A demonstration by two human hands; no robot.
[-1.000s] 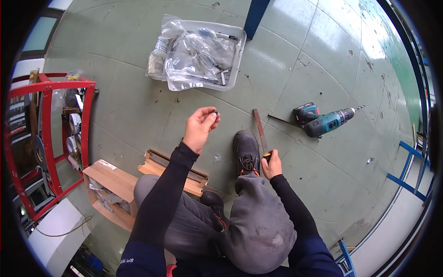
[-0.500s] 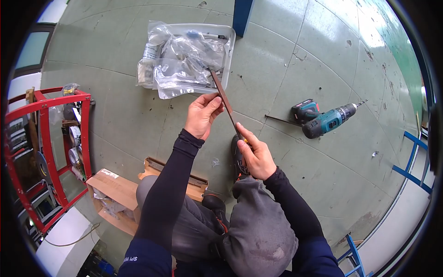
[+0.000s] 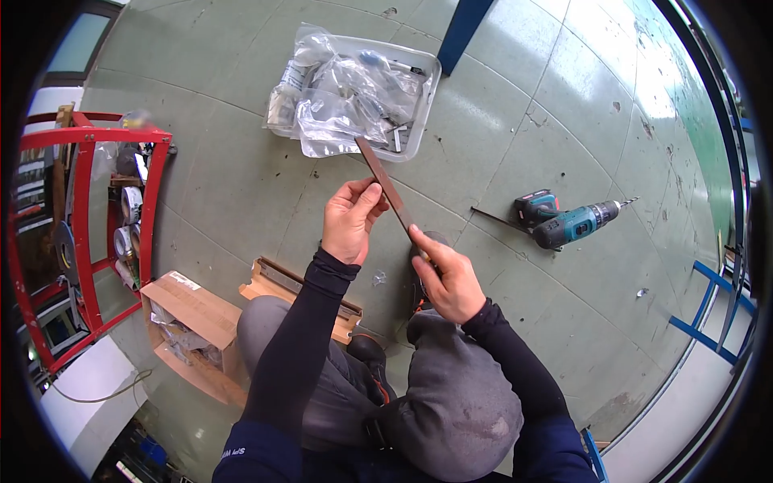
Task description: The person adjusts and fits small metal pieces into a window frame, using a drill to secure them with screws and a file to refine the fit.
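A long, flat brown bar [image 3: 383, 180] slants away from me between my hands, its broad face partly turned up. My left hand [image 3: 350, 219] pinches it near the middle with thumb and fingers. At the near end, my right hand [image 3: 449, 278] is closed on the bar with the thumb and index finger, and the palm hides what lies inside. The bar's far tip reaches the near edge of a white plastic tray [image 3: 431, 92] holding clear plastic bags [image 3: 346, 97] and small metal parts.
A cordless drill [image 3: 576, 224] lies on the green floor at right, beside a thin dark rod [image 3: 495, 217]. Cardboard boxes [image 3: 193, 306] stand by my left knee. A red metal frame [image 3: 88, 233] is at left, a blue post [image 3: 465, 32] beyond the tray.
The bar has rolled so more of its broad face shows, and its far end has swung slightly left. Both hands keep hold. My view has shifted, moving the tray rightward in the picture.
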